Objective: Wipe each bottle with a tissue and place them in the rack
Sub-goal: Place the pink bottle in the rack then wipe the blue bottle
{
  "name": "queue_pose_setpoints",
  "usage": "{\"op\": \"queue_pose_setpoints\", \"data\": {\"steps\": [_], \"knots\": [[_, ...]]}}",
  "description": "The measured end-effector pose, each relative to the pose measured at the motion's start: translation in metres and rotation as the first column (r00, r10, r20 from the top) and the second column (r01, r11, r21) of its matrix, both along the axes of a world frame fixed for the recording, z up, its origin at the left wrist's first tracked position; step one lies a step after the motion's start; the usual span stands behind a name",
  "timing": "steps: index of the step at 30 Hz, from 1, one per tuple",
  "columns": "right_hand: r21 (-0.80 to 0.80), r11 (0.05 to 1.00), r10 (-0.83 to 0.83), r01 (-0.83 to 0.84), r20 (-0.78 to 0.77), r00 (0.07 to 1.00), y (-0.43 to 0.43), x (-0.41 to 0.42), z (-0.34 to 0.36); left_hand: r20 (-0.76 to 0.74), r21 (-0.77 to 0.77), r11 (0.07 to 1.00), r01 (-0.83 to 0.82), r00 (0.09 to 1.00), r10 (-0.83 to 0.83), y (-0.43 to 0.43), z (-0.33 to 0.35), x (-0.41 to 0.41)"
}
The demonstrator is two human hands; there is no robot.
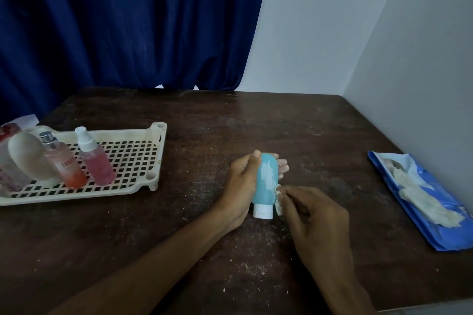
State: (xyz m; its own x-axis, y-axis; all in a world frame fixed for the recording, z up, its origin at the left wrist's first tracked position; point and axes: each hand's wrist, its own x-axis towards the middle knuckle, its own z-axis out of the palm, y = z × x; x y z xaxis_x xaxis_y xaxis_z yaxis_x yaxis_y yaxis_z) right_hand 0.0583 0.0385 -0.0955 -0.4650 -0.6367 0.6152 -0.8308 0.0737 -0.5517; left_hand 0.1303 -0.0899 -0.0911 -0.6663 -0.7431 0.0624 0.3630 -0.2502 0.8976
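While the left hand (240,186) grips the blue bottle (266,181), the right hand (314,215) pinches a mostly hidden tissue (279,206).

- looks like a room in someone's home, not a lab or shop
- dark wooden table (256,123), scuffed and dusty with white specks
- blue curtain (122,20) hanging right behind it, plain pale walls (358,20) in the corner
- plastic rack (143,135) of toiletry bottles (97,161), open pack of tissues (422,199)

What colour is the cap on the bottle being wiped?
White, on the light blue plastic bottle; the cap shows best in the head view.
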Motion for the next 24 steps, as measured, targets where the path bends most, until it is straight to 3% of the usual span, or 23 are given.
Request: {"op": "queue_pose_setpoints", "data": {"steps": [6,21,24], "knots": [[-0.051,0.998,-0.021,0.02,-0.015,1.0,-0.008,-0.001,0.006,0.001,-0.009,1.0,-0.002,1.0,0.002,0.002,0.0,-0.001],[0.028,0.999,-0.016,0.02,-0.132,0.991,-0.007,0.011,0.004,0.016,0.014,0.999,-0.039,0.999,0.039,0.001,-0.001,-0.001],[0.036,0.999,-0.002,0.006,-0.094,0.996,-0.003,0.006,0.002,0.026,0.002,0.999,-0.032,0.999,0.032,0.0,-0.001,-0.001]]}}
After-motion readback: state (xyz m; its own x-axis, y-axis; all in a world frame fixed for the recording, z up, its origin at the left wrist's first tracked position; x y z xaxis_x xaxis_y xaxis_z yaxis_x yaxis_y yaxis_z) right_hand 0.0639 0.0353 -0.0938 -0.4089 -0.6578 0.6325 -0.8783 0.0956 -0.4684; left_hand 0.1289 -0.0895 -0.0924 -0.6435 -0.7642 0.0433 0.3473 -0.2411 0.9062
